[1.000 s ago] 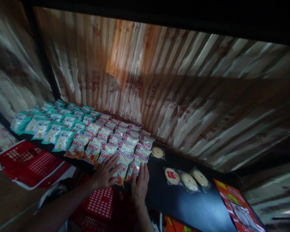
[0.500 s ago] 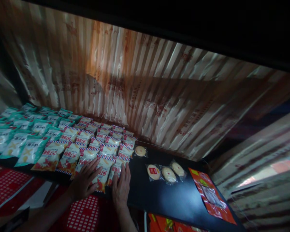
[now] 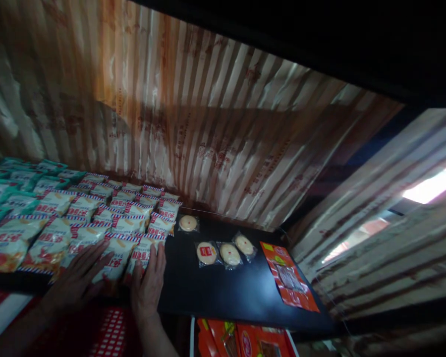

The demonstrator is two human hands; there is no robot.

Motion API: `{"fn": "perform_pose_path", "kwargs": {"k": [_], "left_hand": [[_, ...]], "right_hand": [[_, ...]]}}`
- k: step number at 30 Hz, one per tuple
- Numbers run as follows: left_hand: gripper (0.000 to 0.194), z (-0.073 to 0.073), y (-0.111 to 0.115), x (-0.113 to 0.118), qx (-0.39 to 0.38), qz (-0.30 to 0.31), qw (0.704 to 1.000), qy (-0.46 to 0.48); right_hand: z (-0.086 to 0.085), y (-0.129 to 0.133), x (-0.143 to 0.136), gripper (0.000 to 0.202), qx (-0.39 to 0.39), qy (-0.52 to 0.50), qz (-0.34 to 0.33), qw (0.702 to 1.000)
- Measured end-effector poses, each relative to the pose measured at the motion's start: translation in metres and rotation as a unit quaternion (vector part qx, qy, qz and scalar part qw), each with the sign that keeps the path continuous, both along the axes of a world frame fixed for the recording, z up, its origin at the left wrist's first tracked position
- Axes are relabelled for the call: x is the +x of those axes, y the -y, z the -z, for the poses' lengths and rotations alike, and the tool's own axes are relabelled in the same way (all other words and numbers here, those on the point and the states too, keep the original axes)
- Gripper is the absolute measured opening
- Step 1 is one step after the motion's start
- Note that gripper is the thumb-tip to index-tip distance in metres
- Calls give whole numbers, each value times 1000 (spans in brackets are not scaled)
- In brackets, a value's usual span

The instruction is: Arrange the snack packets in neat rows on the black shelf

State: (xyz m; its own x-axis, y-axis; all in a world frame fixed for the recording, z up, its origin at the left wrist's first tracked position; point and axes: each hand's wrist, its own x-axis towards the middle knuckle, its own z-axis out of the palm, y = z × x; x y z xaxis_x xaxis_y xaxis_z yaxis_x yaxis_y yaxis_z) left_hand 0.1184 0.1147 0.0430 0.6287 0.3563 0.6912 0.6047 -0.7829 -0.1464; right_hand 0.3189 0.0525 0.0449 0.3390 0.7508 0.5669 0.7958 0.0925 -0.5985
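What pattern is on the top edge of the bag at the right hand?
That bag has red, white and blue stripes, seen best in the head view.

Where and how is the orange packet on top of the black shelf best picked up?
Probably a pinch on its near short edge, coming from the front: the packet lies flat, and that edge sits close to the shelf's front.

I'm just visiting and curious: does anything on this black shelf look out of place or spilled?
One round wrapped snack lies apart from the other three, close to the striped-edge bags, so it looks slightly stray. I see no spill.
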Motion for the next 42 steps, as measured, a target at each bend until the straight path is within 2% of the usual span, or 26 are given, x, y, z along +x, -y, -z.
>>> {"fn": "perform_pose_path", "kwargs": {"k": [5,8,10,13,16,19,22,25,29,37,42], "left_hand": [[63,-15,7,8,-45,-7,999,27],[59,-27,18,18,-71,-35,996,51],[61,-32,29,31,-56,-41,995,70],[67,-29,52,66,-21,-25,999,43],[65,-17,80,116,13,10,1000,14],[58,-8,100,169,-39,65,997,-34],[49,-3,99,212,-119,29,992,-9],[46,2,87,237,-188,3,982,-6],[51,8,77,244,-232,-27,972,-11],[48,17,73,243,-224,-26,974,-14],[46,12,73,242,-223,-40,973,-39]], "right_hand": [[-1,0,2,49,-4,1,-12,1000],[-9,5,11,55,11,5,-36,999],[-16,10,23,58,3,5,-37,999],[-25,19,54,50,-10,33,-11,999],[-22,28,96,46,-22,94,36,995],[-12,35,138,42,-48,130,107,985],[-3,38,166,43,-116,159,113,974],[-1,38,174,45,-180,185,76,963],[-7,38,168,45,-205,185,52,960],[-13,39,164,49,-217,153,44,963],[-13,40,164,49,-215,147,34,965]]}}
